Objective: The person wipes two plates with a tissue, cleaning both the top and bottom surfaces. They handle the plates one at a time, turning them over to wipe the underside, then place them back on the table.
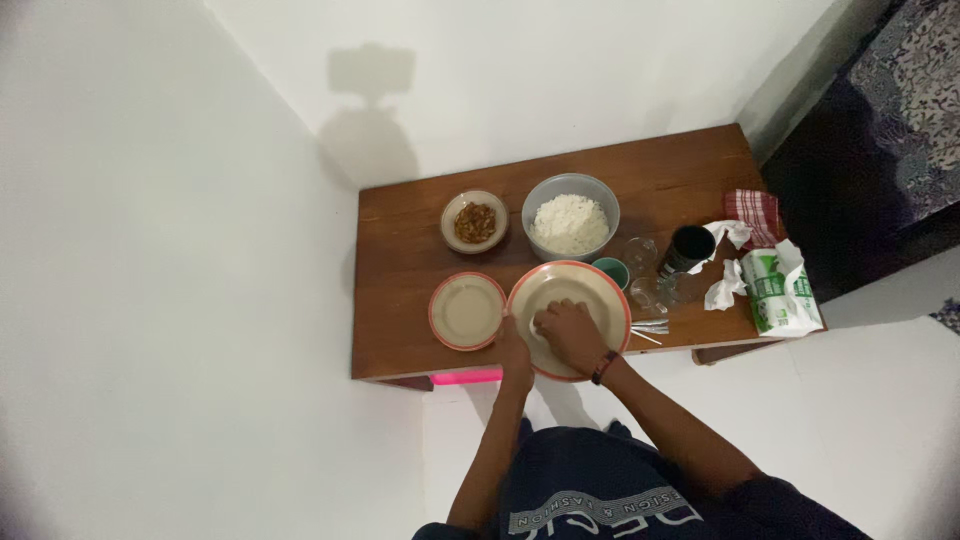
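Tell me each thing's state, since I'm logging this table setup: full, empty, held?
Large red-rimmed beige plate: empty of food, right hand pressed inside, left hand at its rim.
Small red-rimmed beige plate: empty.
Clear plastic bowl: holds white rice.
Small beige bowl: holds brown food.
Dark cup: upright, contents unseen.

A small wooden table [400, 300] (set in a corner) carries two red-rimmed plates [466, 310], a rice bowl [570, 222], a dark cup [690, 248], cutlery [650, 328].
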